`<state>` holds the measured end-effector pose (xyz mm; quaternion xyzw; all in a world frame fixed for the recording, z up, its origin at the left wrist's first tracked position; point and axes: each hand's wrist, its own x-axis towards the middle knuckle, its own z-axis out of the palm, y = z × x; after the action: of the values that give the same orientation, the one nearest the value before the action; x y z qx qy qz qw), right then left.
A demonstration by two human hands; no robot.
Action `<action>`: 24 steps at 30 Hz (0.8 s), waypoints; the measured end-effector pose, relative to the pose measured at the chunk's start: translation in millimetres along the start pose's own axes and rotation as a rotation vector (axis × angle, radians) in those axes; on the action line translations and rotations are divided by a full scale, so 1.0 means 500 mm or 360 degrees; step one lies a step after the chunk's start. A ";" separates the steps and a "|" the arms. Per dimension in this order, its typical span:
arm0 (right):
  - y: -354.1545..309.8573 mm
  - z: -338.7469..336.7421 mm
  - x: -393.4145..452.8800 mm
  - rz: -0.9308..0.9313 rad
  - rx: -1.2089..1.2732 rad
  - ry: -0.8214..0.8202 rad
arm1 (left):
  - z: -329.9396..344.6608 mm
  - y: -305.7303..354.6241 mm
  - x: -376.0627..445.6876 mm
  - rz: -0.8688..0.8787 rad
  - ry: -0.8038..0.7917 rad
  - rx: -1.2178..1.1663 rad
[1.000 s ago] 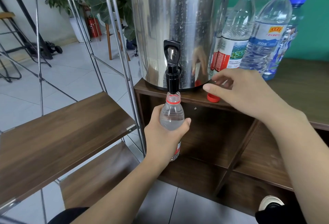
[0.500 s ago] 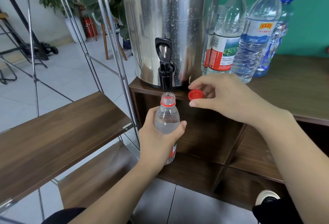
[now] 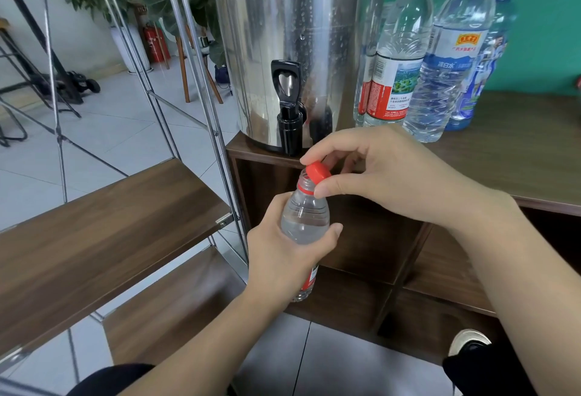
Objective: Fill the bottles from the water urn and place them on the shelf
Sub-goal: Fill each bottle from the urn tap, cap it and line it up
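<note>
Left hand (image 3: pixel 284 257) grips the clear ridged bottle (image 3: pixel 304 216) below the counter's front edge (image 3: pixel 267 156); right hand (image 3: pixel 383 172) pinches the red cap (image 3: pixel 317 171) tilted on its neck; steel urn (image 3: pixel 283 34) stands behind.

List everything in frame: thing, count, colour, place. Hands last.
Small bottle: 1, clear with red label, held below the tap, holding water.
Cap: 1, red, tilted at the bottle mouth, not seated.
Water urn: 1, steel, on the cabinet.
Tap: 1, black, urn front.
Large bottles: at least four, clear, red, white and blue caps, right of the urn.
Cabinet: 1, dark wood.
Shelf: wood boards, metal frame, left.
Left hand: grips the bottle.
Right hand: fingers pinch the cap.
</note>
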<state>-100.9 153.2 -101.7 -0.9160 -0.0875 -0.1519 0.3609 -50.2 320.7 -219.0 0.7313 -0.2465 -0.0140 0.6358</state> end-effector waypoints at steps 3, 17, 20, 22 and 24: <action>0.001 -0.007 -0.001 0.0012 -0.0055 -0.0073 | 0.000 0.002 -0.003 0.0001 -0.0043 0.0017; 0.001 0.000 -0.002 0.0048 -0.0640 -0.0203 | 0.008 0.003 -0.011 0.0025 -0.0123 0.0118; 0.011 -0.015 -0.014 -0.0023 -0.0450 -0.0291 | 0.006 0.004 -0.005 0.0005 -0.0142 0.0089; 0.020 -0.023 -0.019 -0.0044 -0.0442 -0.0303 | 0.005 0.003 -0.002 0.0008 -0.0174 0.0105; 0.025 -0.029 -0.022 -0.0049 -0.0515 -0.0318 | 0.005 -0.002 -0.001 0.0005 -0.0217 0.0123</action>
<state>-111.0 133.6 -103.1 -0.9711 -0.1113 -0.0777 0.1961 -51.4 318.6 -220.8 0.7522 -0.2907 -0.0532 0.5890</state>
